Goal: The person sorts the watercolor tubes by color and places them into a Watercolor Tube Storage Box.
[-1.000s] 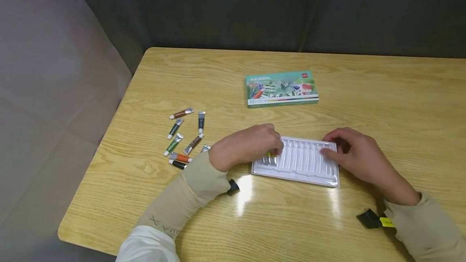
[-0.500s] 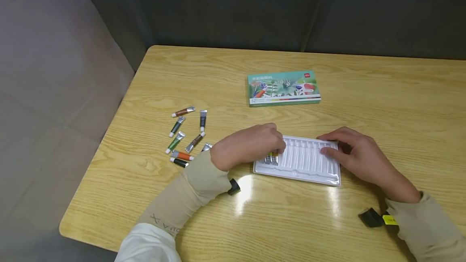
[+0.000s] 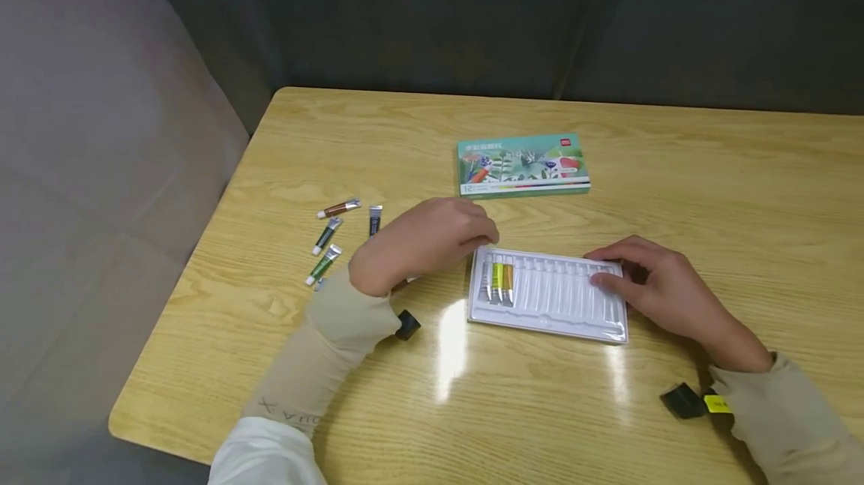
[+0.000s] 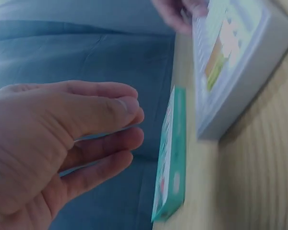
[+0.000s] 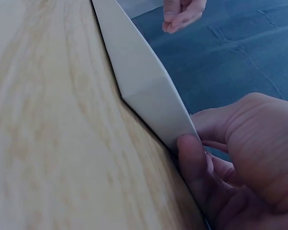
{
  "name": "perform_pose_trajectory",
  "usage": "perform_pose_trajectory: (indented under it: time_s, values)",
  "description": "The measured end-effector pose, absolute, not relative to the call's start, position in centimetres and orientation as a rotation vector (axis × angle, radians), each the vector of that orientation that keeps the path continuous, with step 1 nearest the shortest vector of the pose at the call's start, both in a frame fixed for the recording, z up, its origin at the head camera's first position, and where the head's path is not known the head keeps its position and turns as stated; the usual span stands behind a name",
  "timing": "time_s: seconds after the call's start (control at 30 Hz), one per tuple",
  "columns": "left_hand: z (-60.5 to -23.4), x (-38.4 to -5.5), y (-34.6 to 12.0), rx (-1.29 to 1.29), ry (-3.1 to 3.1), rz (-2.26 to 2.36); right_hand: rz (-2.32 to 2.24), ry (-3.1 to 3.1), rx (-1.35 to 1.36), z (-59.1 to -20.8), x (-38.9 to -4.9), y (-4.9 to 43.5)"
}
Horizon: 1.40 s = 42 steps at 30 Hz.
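Note:
A white plastic tray lies on the table in the head view. Three paint tubes fill its left slots: a whitish one, a yellow one and an ochre one. My right hand grips the tray's right end, thumb on the near side of the rim and fingers behind. Just off the tray's far left corner hovers my left hand. In the left wrist view its fingers bend loosely, thumb near the index fingertip, nothing between them.
Loose paint tubes lie to the left: a brown one, a dark green one, a green one and a dark blue one. My left arm covers others. Behind the tray sits a teal paint box.
My left hand has lifted off the tray and moved left and away, uncovering the tubes in the slots and covering some loose ones. The right hand stays on the tray's end.

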<state>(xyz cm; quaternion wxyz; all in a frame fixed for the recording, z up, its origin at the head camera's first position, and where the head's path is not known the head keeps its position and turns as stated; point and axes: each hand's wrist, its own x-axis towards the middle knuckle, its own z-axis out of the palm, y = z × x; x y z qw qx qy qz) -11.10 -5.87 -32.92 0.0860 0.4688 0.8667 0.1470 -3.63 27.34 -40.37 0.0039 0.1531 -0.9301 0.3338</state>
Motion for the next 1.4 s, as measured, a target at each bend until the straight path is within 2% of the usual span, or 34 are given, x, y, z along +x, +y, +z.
perform_pose_trajectory:
  time_s: [0.17,0.37,0.47,0.83,1.23,1.4]
  values:
    - [-32.4,-11.4,-9.2,1.263,2.656,0.437,1.048,-2.933,0.464,-40.5,-3.8,27.3]
    - [-32.2,-11.4,-13.0,0.984,2.671,0.396,1.017,-2.943,0.459,-40.4,-4.2,27.5]
    - [-32.4,-11.1,-14.0,0.951,2.666,0.383,1.025,-2.95,0.444,-40.3,-4.3,27.6]
    - [-32.2,-9.8,-16.4,0.918,2.628,0.338,1.065,-2.96,0.424,-40.3,-4.0,27.5]
    - [-32.3,-9.2,-17.4,0.556,2.371,0.208,1.056,-2.957,0.406,-40.4,-3.4,27.8]
    - [-32.4,-9.0,-17.3,0.488,2.373,0.168,1.062,-2.942,0.417,-40.4,-3.5,27.5]
